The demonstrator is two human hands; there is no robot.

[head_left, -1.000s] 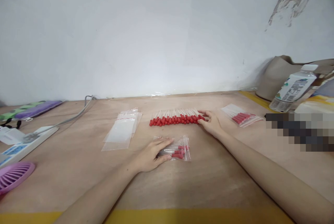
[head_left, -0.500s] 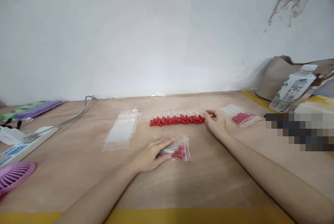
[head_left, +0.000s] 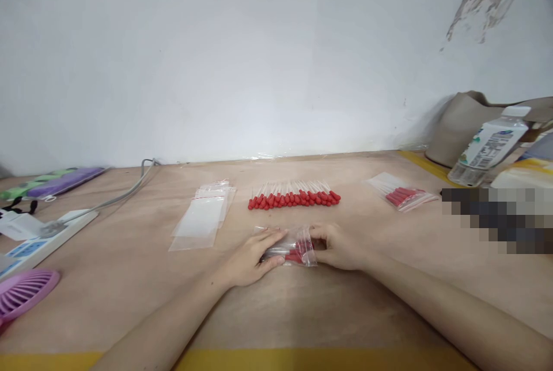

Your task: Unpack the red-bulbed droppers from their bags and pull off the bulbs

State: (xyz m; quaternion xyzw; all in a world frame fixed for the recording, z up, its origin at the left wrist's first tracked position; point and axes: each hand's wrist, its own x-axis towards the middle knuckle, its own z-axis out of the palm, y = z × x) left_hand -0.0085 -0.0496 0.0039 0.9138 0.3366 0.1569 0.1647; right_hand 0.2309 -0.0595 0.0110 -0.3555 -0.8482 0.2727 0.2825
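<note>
A small clear zip-lock bag lies flat in front of me, with several red-bulbed droppers inside. My left hand rests over the bag's left end, thumb and fingers closed around it. At its right-hand mouth, my right hand has thumb and fingertips curled against the plastic. Dark red shows between these fingertips, but what they hold is partly hidden. Behind the bag, a row of loose droppers lies with red bulbs towards me and thin clear stems pointing to the wall.
A stack of flat zip-lock bags lies left; a filled bag lies right. Further left are a power strip, a pink fan and a purple pouch. A bottle and grey container stand at right.
My right hand has moved from the right end of the dropper row down and left to the bag's mouth. My left hand stays on the bag.
</note>
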